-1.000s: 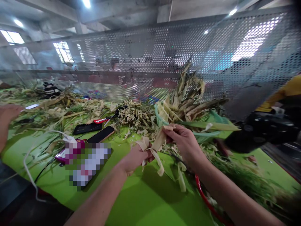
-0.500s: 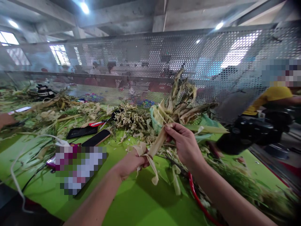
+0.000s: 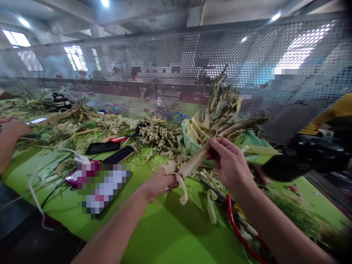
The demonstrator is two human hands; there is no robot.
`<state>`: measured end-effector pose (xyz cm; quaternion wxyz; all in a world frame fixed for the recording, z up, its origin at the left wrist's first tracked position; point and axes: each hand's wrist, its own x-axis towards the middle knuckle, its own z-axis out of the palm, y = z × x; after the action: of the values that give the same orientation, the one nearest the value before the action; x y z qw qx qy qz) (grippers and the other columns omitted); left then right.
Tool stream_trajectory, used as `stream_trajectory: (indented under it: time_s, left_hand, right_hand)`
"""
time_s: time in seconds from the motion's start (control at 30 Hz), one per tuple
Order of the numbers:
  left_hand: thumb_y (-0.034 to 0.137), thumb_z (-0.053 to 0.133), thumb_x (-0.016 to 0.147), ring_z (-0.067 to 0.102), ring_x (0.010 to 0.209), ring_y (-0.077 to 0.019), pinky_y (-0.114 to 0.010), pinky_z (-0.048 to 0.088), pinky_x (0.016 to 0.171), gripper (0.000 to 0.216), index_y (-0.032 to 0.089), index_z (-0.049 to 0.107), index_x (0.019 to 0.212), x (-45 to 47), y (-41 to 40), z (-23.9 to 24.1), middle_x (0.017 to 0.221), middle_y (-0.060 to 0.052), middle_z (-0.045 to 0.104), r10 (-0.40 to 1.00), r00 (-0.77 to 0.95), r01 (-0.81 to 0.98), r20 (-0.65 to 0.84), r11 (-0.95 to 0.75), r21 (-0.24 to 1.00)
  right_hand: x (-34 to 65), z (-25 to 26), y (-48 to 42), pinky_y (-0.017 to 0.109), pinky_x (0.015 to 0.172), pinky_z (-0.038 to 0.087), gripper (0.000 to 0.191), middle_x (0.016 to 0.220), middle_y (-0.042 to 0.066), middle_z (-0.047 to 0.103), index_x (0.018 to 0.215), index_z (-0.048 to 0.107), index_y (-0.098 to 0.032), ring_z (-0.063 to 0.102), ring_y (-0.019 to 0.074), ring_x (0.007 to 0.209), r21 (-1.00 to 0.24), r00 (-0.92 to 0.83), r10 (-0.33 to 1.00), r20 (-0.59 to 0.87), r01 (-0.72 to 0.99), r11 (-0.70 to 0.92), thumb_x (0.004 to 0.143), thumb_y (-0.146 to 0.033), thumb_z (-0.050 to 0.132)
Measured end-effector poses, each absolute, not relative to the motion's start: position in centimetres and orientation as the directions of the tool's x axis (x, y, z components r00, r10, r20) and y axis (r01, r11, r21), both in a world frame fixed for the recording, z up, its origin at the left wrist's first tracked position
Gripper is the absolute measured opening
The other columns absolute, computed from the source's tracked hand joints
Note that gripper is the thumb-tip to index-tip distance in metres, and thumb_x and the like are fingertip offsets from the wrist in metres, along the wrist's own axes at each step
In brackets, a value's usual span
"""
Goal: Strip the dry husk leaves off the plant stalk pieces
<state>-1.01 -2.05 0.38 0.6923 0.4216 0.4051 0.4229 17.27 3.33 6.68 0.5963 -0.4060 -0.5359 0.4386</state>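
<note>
My left hand (image 3: 158, 183) is closed around the lower end of a pale dried leaf strip (image 3: 194, 165) above the green table (image 3: 165, 234). My right hand (image 3: 229, 163) pinches the strip's upper end at about the height of a teal basket (image 3: 191, 145), which is stuffed with dried leaves (image 3: 220, 113). The strip runs taut and slanted between both hands. Loose curled ends of the strip (image 3: 183, 192) hang below my left hand.
Heaps of leaf scraps (image 3: 159, 135) cover the table's far side before a perforated metal screen (image 3: 192, 73). Red-handled scissors (image 3: 121, 138), two dark phones (image 3: 110, 152) and a white cable (image 3: 35, 190) lie at left. Another person's hand (image 3: 12, 128) is far left. A red hoop (image 3: 239, 227) is under my right arm.
My right hand has moved up and to the right with the strip's end, pulling it straighter. My left hand stays closed on the lower end.
</note>
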Motion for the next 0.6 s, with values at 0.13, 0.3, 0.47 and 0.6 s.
stream_trajectory:
  time_s: [0.13, 0.3, 0.47, 0.6]
  left_hand:
    - [0.041, 0.068, 0.072, 0.032, 0.045, -0.0044, -0.020, 0.024, 0.046, 0.029, 0.014, 0.060, 0.074, -1.3, -1.4, -0.5, 0.051, 0.006, 0.040, 0.939, 0.296, -0.405, -0.177, 0.292, 0.867]
    - [0.044, 0.066, 0.073, 0.057, 0.060, -0.0116, -0.024, 0.044, 0.059, 0.029, 0.015, 0.061, 0.073, -1.2, -0.6, -0.1, 0.068, -0.004, 0.063, 0.982, 0.071, -0.610, -0.175, 0.182, 0.771]
    - [0.041, 0.066, 0.074, 0.060, 0.065, -0.0128, -0.023, 0.045, 0.059, 0.026, 0.016, 0.063, 0.080, -1.0, -0.6, 0.2, 0.072, -0.003, 0.066, 0.980, 0.038, -0.678, -0.196, 0.169, 0.716]
    - [0.047, 0.065, 0.075, 0.060, 0.065, -0.0132, -0.024, 0.044, 0.055, 0.032, 0.017, 0.063, 0.085, -0.8, -1.0, 0.0, 0.078, -0.004, 0.067, 0.984, 0.107, -0.680, -0.142, 0.176, 0.712]
  right_hand:
    - [17.0, 6.4, 3.4, 0.024, 0.055, 0.042, 0.026, 0.081, 0.000, 0.061, 0.091, 0.058, -0.021, 0.051, 0.0101, 0.057, -0.970, -0.071, 0.969, 0.235, -0.071, 0.231, 0.077, -0.042, 0.065]
    - [15.9, 4.7, 3.3, 0.025, 0.058, 0.044, 0.032, 0.080, 0.001, 0.060, 0.093, 0.057, -0.019, 0.053, 0.0113, 0.061, -0.980, -0.255, 0.955, 0.149, 0.088, 0.177, 0.073, -0.040, 0.070]
    - [14.0, 3.5, 1.7, 0.026, 0.062, 0.045, 0.026, 0.082, 0.002, 0.060, 0.084, 0.059, -0.017, 0.053, 0.0128, 0.068, -0.967, -0.526, 0.850, 0.008, 0.211, 0.140, 0.080, -0.042, 0.064]
    - [13.1, 3.5, 0.4, 0.026, 0.060, 0.045, 0.027, 0.081, 0.002, 0.057, 0.082, 0.060, -0.017, 0.052, 0.0131, 0.068, -0.971, -0.581, 0.814, -0.021, 0.207, 0.123, 0.083, -0.044, 0.059]
